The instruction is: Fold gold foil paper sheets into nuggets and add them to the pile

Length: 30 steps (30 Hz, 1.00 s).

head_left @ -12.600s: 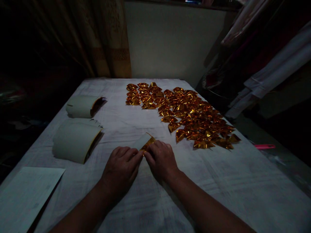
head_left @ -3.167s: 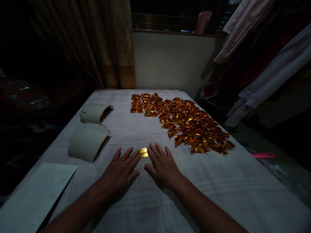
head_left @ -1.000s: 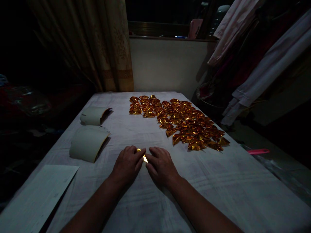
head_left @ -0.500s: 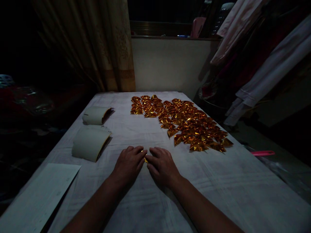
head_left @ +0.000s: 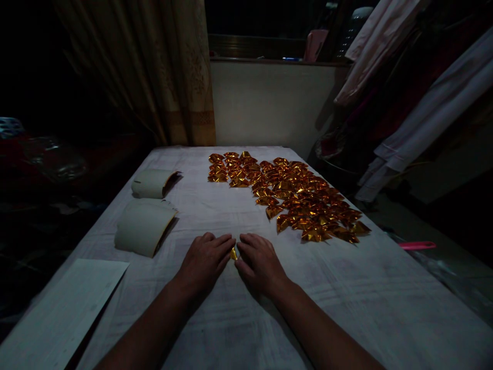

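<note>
Between my fingertips, low over the cloth, is a small piece of gold foil paper (head_left: pixel 233 254), mostly hidden by the hands. My left hand (head_left: pixel 208 257) has its fingers closed on the foil from the left. From the right, my right hand (head_left: pixel 258 259) pinches it with thumb and curled fingers. Many folded gold foil pieces (head_left: pixel 285 190), pointed at the ends, lie in a spread group beyond my right hand, towards the back right of the table.
Two curved pale card pieces (head_left: pixel 144 226) stack on the left with gold-edged undersides. A flat pale sheet (head_left: pixel 65 308) lies front left on the white-clothed table (head_left: pixel 327 318). Behind are a curtain (head_left: pixel 181 77) and a wall; clothes (head_left: pixel 431 103) hang at right beside a pink handle (head_left: pixel 417 245).
My fingertips have parted slightly, so more of the gold foil paper shows between them. The folded pieces lie as before.
</note>
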Each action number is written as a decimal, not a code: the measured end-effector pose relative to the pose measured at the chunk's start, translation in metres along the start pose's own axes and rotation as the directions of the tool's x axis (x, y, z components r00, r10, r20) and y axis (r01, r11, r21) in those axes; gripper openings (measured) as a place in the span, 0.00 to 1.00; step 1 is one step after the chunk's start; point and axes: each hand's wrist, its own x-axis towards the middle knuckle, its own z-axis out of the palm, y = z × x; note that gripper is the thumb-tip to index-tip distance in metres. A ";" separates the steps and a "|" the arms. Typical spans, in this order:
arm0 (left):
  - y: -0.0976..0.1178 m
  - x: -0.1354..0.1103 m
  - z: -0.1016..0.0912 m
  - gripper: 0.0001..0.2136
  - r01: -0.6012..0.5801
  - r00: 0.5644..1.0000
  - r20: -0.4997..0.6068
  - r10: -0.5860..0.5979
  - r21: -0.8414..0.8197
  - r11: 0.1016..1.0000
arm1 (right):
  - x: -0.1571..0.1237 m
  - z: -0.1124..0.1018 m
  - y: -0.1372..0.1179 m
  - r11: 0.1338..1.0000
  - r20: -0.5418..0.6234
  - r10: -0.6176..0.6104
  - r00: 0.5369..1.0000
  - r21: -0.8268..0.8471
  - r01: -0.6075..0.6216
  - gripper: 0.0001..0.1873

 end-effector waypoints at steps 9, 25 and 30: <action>0.005 0.003 -0.005 0.13 0.024 0.999 0.038 -0.024 0.018 1.000 | 0.000 0.004 -0.001 0.998 -0.010 0.057 0.998 -0.026 -0.058 0.23; 0.001 0.002 -0.001 0.14 -0.028 0.999 -0.022 0.030 0.059 0.998 | -0.001 0.012 0.006 0.998 -0.072 0.057 0.996 -0.024 -0.059 0.23; -0.001 0.000 0.004 0.12 -0.025 0.993 -0.113 0.029 0.033 0.999 | 0.000 0.012 0.007 0.998 -0.075 0.058 0.995 -0.021 -0.059 0.24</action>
